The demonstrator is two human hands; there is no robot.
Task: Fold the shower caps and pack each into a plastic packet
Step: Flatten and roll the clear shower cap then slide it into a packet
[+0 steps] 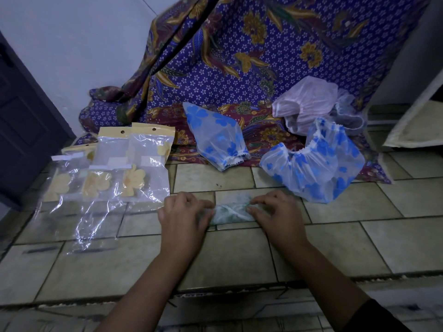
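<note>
Both hands are on one small green shower cap (pixel 231 212). It lies on the tiled floor (pixel 359 204) between them, folded to a narrow bundle. The left hand (pixel 182 216) pinches its left end with curled fingers, and the right hand (pixel 275 212) pinches its right end in the same way. So each grip is closed on the cap, not spread.

Four more caps lie behind. There are two blue-flower caps: one (pixel 215 137) rests on the patterned cloth (pixel 239 68), the other (pixel 314 168) sits partly on the floor, near the right hand. One pink cap (pixel 304 104) and one pale cap (pixel 347 113) are at the back right, touching each other.

The plastic packets lie at the left. Three packets in the front row (pixel 133 179) (pixel 98 182) (pixel 60 184) each show a yellow flower print inside. Behind them are two packets with a yellow top strip (pixel 151 142) (pixel 112 144). More clear packets overlap here, perhaps two or three; the shiny plastic makes the count unsure. A dark door (pixel 24 116) stands at the far left.
</note>
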